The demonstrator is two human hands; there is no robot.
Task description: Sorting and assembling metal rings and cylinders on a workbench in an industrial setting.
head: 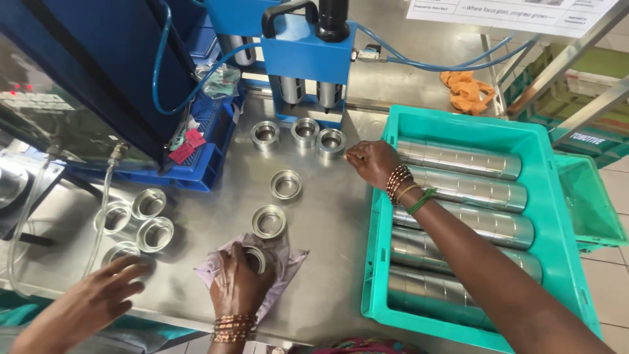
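My left hand (239, 285) presses a shiny steel ring (255, 257) into soft lilac cloth (288, 259); right fingers (357, 155) pinched narrow above the brushed steel counter (327, 223).

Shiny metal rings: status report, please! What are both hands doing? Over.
Left hand shut on shiny metal ring over pale cloth. Right hand at second ring beside blue press, grip unclear. Another person's hand near left rings.

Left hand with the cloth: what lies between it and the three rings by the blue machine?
Head view: a metal ring just beyond the left hand and its cloth, and a second ring farther toward the three rings, both flat on the steel table.
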